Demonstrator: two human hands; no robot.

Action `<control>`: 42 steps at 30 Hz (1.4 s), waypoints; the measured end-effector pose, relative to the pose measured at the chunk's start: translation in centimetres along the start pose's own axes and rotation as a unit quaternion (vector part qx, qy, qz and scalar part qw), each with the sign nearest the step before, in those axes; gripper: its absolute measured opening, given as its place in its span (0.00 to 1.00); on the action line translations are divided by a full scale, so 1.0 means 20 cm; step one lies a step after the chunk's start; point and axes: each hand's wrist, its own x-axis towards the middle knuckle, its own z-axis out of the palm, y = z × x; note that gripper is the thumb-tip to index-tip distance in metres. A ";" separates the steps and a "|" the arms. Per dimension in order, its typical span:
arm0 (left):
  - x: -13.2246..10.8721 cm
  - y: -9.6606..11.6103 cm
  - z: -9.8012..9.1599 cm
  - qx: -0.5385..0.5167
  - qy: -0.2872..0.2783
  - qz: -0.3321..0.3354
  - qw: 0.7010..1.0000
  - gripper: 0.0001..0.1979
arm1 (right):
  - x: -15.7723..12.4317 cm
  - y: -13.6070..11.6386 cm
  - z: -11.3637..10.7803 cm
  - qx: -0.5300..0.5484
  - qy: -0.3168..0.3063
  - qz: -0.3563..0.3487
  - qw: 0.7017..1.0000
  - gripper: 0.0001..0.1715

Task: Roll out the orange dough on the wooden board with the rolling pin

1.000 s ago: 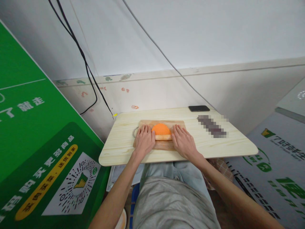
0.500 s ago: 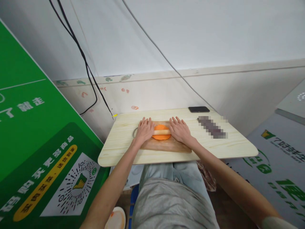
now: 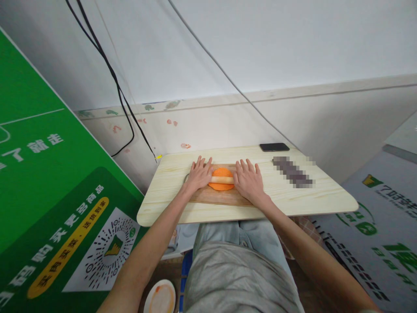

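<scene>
A pale wooden rolling pin lies crosswise on a flat, roughly round piece of orange dough. Under the dough is a wooden cutting board, set near the table's front edge. My left hand presses flat over the pin's left end, fingers stretched forward and apart. Over the right end, my right hand lies flat in the same way, its fingers spread. Both palms hide the ends of the pin. A thin dark ring shows partly beside my left hand.
On the pale table, a black phone lies at the back right, with a pixelated dark item nearer. A green panel stands left and a wall behind. Below left is a stained white round object.
Both hands have moved slightly forward, and their fingers are spread wider. The rolling pin still lies across the dough. My view has shifted a little.
</scene>
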 end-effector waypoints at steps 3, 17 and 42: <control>-0.05 0.00 -0.01 0.016 0.006 0.014 1.000 0.32 | -0.08 -0.03 -0.01 0.001 0.016 0.002 1.000 0.36; -0.22 0.03 -0.04 0.035 0.021 0.044 0.998 0.32 | -0.25 -0.10 -0.02 0.022 0.031 -0.002 0.999 0.38; 0.02 0.03 -0.02 -0.017 -0.003 -0.053 0.998 0.32 | 0.17 0.05 0.05 0.015 -0.117 -0.019 0.993 0.35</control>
